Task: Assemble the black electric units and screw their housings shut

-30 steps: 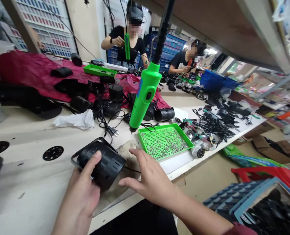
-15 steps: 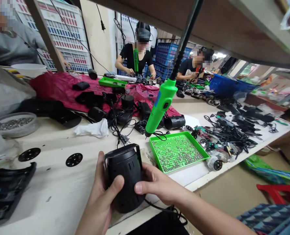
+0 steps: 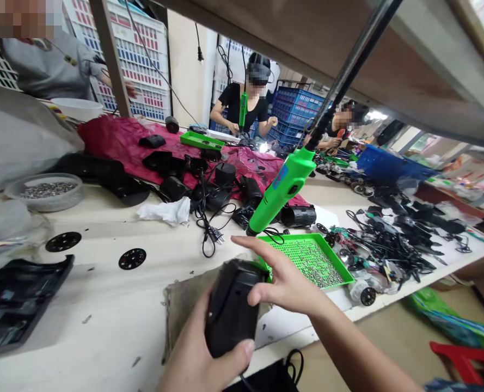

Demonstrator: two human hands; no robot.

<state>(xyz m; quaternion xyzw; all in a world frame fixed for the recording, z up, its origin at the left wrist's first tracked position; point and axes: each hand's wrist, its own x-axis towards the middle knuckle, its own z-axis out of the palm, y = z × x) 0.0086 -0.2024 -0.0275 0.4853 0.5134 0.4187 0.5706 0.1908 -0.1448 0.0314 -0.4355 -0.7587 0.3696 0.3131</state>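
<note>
My left hand (image 3: pixel 209 348) grips a black plastic appliance housing (image 3: pixel 236 310), thumb across its near side and fingers behind its left edge. A cord hangs from its underside. The housing is tilted above a worn grey-brown pad (image 3: pixel 180 296). On its right, my right hand (image 3: pixel 280 277) has its fingers stretched and spread, with the thumb close to the housing's upper face; whether it touches I cannot tell. The index finger points toward the tip of a hanging green electric screwdriver (image 3: pixel 282 188). Partly behind that hand lies a green tray (image 3: pixel 345 275) of small screws.
Black discs (image 3: pixel 132 258) and a black shell part (image 3: pixel 19 302) lie at left, below a round tub (image 3: pixel 43 201) of metal pieces. Wires and black parts (image 3: pixel 405 234) pile up at right. A shelf (image 3: pixel 290 49) hangs overhead. Co-workers (image 3: pixel 245 109) sit across the table.
The housing has turned in my left hand and now shows another face. My right hand has let go of it and risen toward the screwdriver. The camera view has shifted.
</note>
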